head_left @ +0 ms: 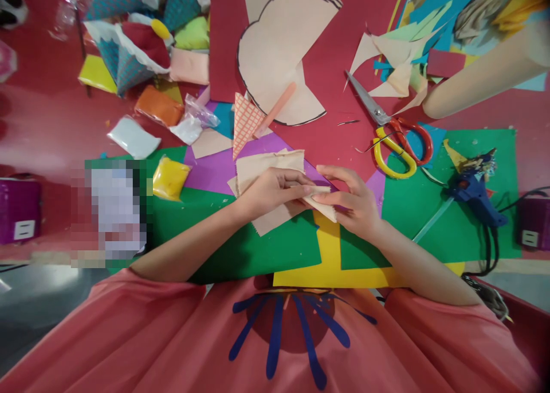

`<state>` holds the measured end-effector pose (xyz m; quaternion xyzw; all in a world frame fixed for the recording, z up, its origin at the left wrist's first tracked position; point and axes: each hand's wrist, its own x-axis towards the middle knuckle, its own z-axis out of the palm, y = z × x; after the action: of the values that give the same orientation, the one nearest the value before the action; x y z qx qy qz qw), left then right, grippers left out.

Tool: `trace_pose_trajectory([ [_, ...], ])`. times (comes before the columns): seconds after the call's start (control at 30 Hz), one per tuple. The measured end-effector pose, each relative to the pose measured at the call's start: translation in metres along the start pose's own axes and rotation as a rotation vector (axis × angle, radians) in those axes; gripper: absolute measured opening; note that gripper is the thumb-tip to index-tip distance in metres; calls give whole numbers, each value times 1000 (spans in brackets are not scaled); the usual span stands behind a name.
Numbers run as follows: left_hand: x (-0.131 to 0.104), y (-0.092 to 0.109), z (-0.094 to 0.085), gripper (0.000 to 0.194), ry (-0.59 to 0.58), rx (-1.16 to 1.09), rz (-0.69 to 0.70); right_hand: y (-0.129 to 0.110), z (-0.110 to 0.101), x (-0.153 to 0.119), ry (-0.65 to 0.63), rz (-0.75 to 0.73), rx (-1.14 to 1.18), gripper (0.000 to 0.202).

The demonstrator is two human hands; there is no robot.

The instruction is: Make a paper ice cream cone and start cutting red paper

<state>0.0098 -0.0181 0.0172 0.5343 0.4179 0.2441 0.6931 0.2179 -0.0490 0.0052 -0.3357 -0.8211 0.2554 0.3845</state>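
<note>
My left hand [275,191] and my right hand [354,201] meet over a small folded piece of cream fabric [323,201] with zigzag-cut edges. Both hands pinch it between thumb and fingers; the right index finger is raised away from it. Under my left hand lie more cream fabric pieces [272,162], partly hidden. Just beyond them is a grid-patterned paper cone [246,121] with an orange stick [277,109] beside it. A cream paper cutout [275,49] with a black-drawn outline lies farther back on red paper.
Scissors [380,118] with red and yellow handles lie to the right, blades partly open. A blue glue gun [476,189] rests on green paper [429,209]. Packets of coloured clay [171,178] and decorated cones [129,49] are at left; paper scraps [399,52] and a cardboard tube [481,72] at upper right.
</note>
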Motion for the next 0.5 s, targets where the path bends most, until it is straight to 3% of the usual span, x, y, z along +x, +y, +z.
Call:
trace_pose_trajectory([
  [0.2, -1, -1, 0, 22, 140, 92, 79, 3, -1, 3, -58, 60, -39, 12],
  [0.5, -3, -6, 4, 20, 207, 257, 164, 5, -7, 6, -101, 57, -67, 15],
])
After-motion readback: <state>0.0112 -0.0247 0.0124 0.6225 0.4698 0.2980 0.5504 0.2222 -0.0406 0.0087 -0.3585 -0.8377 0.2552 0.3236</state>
